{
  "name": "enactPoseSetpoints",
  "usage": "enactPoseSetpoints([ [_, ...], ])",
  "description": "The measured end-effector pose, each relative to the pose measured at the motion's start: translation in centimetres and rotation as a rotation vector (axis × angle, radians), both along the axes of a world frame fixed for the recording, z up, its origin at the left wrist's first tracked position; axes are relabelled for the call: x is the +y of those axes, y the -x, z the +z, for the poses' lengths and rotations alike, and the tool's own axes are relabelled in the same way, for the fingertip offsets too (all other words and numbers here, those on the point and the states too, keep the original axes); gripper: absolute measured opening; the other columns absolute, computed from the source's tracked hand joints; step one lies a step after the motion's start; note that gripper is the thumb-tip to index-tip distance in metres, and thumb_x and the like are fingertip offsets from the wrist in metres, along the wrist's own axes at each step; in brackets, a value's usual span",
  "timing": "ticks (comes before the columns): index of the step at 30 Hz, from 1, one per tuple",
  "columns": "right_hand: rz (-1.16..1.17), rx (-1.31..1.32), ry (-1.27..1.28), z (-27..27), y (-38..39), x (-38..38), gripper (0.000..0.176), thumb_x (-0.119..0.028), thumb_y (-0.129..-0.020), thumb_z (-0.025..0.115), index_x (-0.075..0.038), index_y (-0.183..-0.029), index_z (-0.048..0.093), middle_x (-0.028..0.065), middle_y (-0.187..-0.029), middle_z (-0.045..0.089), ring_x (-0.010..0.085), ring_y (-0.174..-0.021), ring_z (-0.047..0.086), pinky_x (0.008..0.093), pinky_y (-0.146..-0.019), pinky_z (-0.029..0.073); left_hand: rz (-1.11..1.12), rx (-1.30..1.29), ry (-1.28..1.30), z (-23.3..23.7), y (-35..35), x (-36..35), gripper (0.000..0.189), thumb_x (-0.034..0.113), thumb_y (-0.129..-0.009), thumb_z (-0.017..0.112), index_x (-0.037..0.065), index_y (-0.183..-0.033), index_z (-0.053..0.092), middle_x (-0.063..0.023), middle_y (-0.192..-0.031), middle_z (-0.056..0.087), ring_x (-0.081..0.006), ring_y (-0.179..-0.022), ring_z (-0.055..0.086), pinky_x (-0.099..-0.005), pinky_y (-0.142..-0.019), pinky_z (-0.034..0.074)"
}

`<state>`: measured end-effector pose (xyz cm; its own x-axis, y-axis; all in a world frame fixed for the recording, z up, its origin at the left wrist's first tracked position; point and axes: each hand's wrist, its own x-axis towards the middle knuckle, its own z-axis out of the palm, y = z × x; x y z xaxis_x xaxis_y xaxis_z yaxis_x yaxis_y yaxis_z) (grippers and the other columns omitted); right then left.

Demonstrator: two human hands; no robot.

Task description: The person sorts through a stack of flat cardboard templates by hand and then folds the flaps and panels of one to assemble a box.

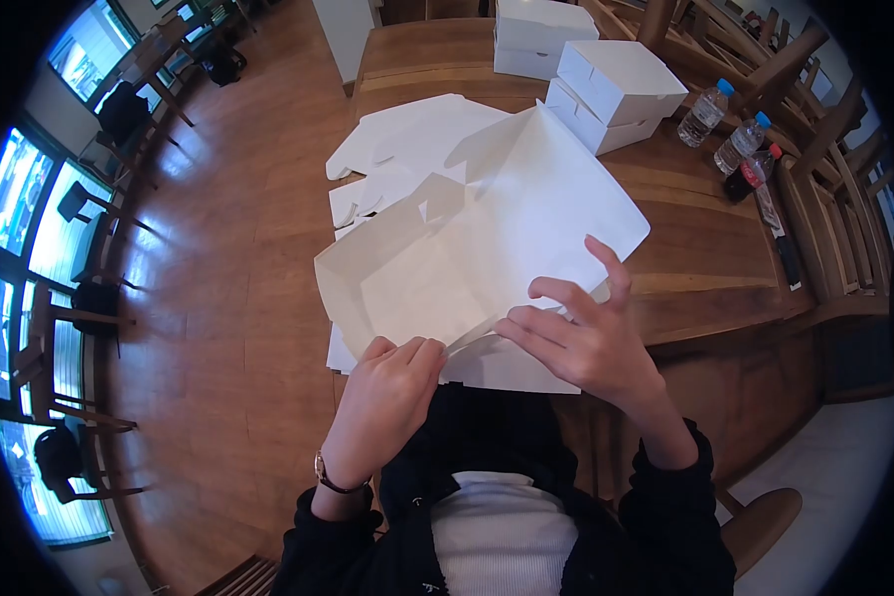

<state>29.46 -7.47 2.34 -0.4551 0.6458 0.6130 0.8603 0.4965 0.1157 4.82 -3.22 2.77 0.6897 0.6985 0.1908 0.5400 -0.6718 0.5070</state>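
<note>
While the open box (417, 290) is filling the frame's centre, our left grip (385, 397) is pinching its near edge and our right grip (596, 348) is touching the corner farther right, its hold hard to tell. We are apparently folding that side; the next move is probably calling for locking the corner snugly.

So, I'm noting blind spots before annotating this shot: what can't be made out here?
All in the head view:
- Left hand: fingertips hidden behind its own knuckles.
- Open white box: underside hidden by its floor.
- Front closed box: contents, if any, hidden by lid and walls.
- Rear white box: far end cut off by the top edge.
- Red-capped bottle: label wording too small.
</note>
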Motion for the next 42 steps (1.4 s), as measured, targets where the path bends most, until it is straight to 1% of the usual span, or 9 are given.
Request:
enactPoseSetpoints([
  [3, -0.002, -0.005, 0.012, 0.4, 0.0, 0.2, 0.012, -0.024, -0.079, 0.083, -0.024, -0.091, 0.082, -0.0126, -0.087, 0.07, 0.0121, -0.103, 0.061, 0.0611, -0.119, 0.031, 0.037, -0.023, 0.021, -0.4, 0.0, 0.0, 0.008, 0.007, -0.096, 0.066, 0.001, -0.093, 0.062, -0.0155, -0.083, 0.066, -0.038, -0.077, 0.062, -0.0443, -0.07, 0.049],
  [9, -0.001, 0.081, 0.052, -0.1, -1.0, 0.3, 0.009, -0.024, -0.08, 0.082, -0.023, -0.089, 0.082, -0.012, -0.087, 0.07, 0.0117, -0.103, 0.061, 0.0612, -0.118, 0.033, 0.06, -0.021, 0.018, -0.6, 0.1, 0.3, 0.008, 0.007, -0.095, 0.067, 0.001, -0.093, 0.062, -0.0156, -0.081, 0.066, -0.0371, -0.075, 0.064, -0.0451, -0.065, 0.049],
  [18, 0.01, -0.025, 0.013, 0.7, 1.2, 0.4, 0.01, -0.021, -0.082, 0.079, -0.019, -0.091, 0.083, -0.0103, -0.084, 0.068, 0.0109, -0.104, 0.06, 0.0625, -0.12, 0.032, -0.012, -0.009, 0.037, 0.1, -0.1, 0.2, 0.006, 0.007, -0.095, 0.067, 0.002, -0.096, 0.064, -0.0148, -0.083, 0.067, -0.0366, -0.077, 0.064, -0.0443, -0.069, 0.05],
  [21, 0.047, -0.009, 0.017, 0.6, 1.3, 0.5, 0.007, -0.015, -0.08, 0.076, -0.013, -0.086, 0.078, -0.0065, -0.087, 0.064, 0.0115, -0.111, 0.061, 0.0606, -0.123, 0.029, -0.004, -0.009, 0.036, 0.0, -0.1, 0.1, 0.007, 0.007, -0.094, 0.067, 0.002, -0.096, 0.064, -0.0154, -0.084, 0.067, -0.0368, -0.077, 0.063, -0.0445, -0.069, 0.05],
  [24, 0.058, -0.071, 0.042, 1.2, 1.6, 0.3, 0.012, -0.02, -0.081, 0.079, -0.018, -0.093, 0.082, -0.0105, -0.089, 0.068, 0.0107, -0.107, 0.06, 0.0622, -0.121, 0.031, 0.004, -0.01, 0.028, 0.0, -0.1, 0.1, 0.007, 0.007, -0.094, 0.067, 0.002, -0.097, 0.064, -0.0156, -0.085, 0.067, -0.037, -0.078, 0.063, -0.0444, -0.069, 0.05],
  [27, 0.061, -0.133, 0.052, 1.5, 1.9, 0.3, 0.012, -0.019, -0.081, 0.078, -0.017, -0.093, 0.082, -0.011, -0.09, 0.068, 0.0113, -0.109, 0.061, 0.0621, -0.121, 0.031, 0.0, -0.008, 0.042, -0.1, 0.0, 0.1, 0.007, 0.007, -0.094, 0.066, 0.001, -0.098, 0.064, -0.0158, -0.085, 0.067, -0.0373, -0.078, 0.063, -0.0443, -0.069, 0.05],
  [33, 0.054, -0.09, 0.03, 1.6, 1.4, 1.0, 0.011, -0.021, -0.08, 0.079, -0.017, -0.09, 0.081, -0.011, -0.09, 0.067, 0.0113, -0.109, 0.061, 0.0625, -0.121, 0.031, -0.026, -0.016, 0.103, 0.4, -0.3, 0.2, 0.008, 0.008, -0.096, 0.065, 0.001, -0.099, 0.064, -0.0168, -0.087, 0.067, -0.0385, -0.082, 0.065, -0.0444, -0.072, 0.051],
  [39, 0.117, -0.137, 0.036, 1.1, 1.8, 0.4, 0.015, -0.022, -0.079, 0.082, -0.016, -0.093, 0.08, -0.0112, -0.091, 0.066, 0.0091, -0.11, 0.061, 0.0604, -0.121, 0.032, 0.006, -0.034, 0.126, -0.2, -0.3, 0.4, 0.01, 0.008, -0.095, 0.066, 0.001, -0.099, 0.061, -0.0179, -0.089, 0.067, -0.0419, -0.08, 0.065, -0.0457, -0.068, 0.051],
  [42, 0.124, -0.157, 0.025, 0.9, 2.2, 0.0, 0.017, -0.023, -0.079, 0.082, -0.015, -0.093, 0.08, -0.0112, -0.091, 0.065, 0.0074, -0.11, 0.061, 0.0589, -0.122, 0.032, -0.012, -0.006, 0.134, -0.2, -0.2, 0.8, 0.01, 0.008, -0.094, 0.066, 0.001, -0.098, 0.061, -0.0179, -0.09, 0.068, -0.0419, -0.079, 0.065, -0.0456, -0.066, 0.051],
])
